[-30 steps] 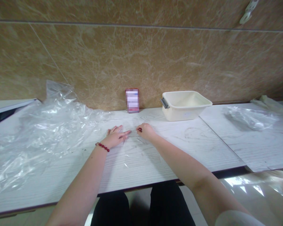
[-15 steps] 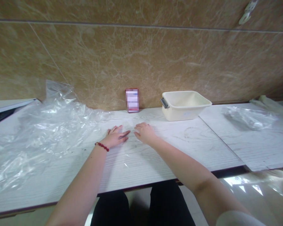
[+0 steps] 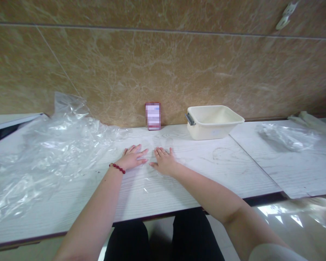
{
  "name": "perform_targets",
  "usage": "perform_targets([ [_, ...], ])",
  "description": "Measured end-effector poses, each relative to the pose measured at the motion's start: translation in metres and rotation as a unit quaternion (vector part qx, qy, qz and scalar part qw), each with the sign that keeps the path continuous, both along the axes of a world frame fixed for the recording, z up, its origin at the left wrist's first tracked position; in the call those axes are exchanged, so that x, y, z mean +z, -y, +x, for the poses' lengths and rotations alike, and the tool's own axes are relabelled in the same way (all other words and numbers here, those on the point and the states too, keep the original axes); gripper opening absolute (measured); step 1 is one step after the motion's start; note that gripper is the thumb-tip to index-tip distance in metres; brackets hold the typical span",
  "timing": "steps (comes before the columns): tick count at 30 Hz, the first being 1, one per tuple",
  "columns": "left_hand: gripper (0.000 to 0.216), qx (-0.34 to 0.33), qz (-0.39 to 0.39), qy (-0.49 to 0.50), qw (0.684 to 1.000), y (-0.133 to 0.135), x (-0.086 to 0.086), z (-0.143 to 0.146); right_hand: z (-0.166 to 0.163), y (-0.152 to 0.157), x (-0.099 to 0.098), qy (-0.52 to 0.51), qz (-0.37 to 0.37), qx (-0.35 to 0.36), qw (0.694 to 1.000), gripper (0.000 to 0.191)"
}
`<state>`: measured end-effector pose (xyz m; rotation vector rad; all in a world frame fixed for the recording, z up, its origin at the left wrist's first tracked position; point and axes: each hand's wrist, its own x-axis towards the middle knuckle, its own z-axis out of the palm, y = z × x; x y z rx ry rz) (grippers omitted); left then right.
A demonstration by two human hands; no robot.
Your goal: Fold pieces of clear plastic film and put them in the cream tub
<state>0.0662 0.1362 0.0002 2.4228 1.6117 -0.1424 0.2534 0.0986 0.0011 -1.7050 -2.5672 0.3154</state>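
Between and beneath my hands lies a thin clear plastic sheet or bag (image 3: 149,181), hard to make out against the white wood-grain table (image 3: 201,185). My left hand (image 3: 133,158), with a red bead bracelet (image 3: 117,168) at the wrist, rests palm down with its fingers spread. Just to its right, my right hand (image 3: 164,161) is also flat, fingers fanned out and thumb toward the left hand. Neither hand grips anything.
A large heap of clear plastic bags (image 3: 70,145) spreads over the left side. Against the marble wall stands a phone-like card (image 3: 153,116), its face blurred. A cream bin (image 3: 212,131) with a grey handle sits back right; more clear plastic (image 3: 290,137) lies farther right.
My right hand has come down slightly toward me and flattened, its fingers now spread on the plastic. The left fingers have opened a little wider.
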Motion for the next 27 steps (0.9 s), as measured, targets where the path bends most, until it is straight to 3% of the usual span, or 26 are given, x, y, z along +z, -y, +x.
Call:
perform_targets([
  [5, 0.066, -0.009, 0.002, -0.006, 1.0, -0.002, -0.002, -0.005, -0.001, 0.0, -0.001, 0.004, 0.004, -0.027, 1.0, 0.063],
  [11, 0.09, -0.019, 0.015, -0.007, 1.0, -0.002, -0.001, -0.006, -0.001, 0.0, -0.001, 0.009, -0.01, -0.04, 0.999, 0.067],
  [17, 0.054, -0.01, 0.059, 0.035, 0.998, -0.001, 0.002, 0.005, -0.001, 0.0, 0.001, 0.008, -0.012, -0.04, 0.999, 0.065],
  [27, 0.05, 0.005, 0.067, 0.039, 0.997, -0.004, 0.002, 0.004, 0.001, -0.001, 0.003, -0.01, -0.001, -0.027, 1.0, 0.059],
])
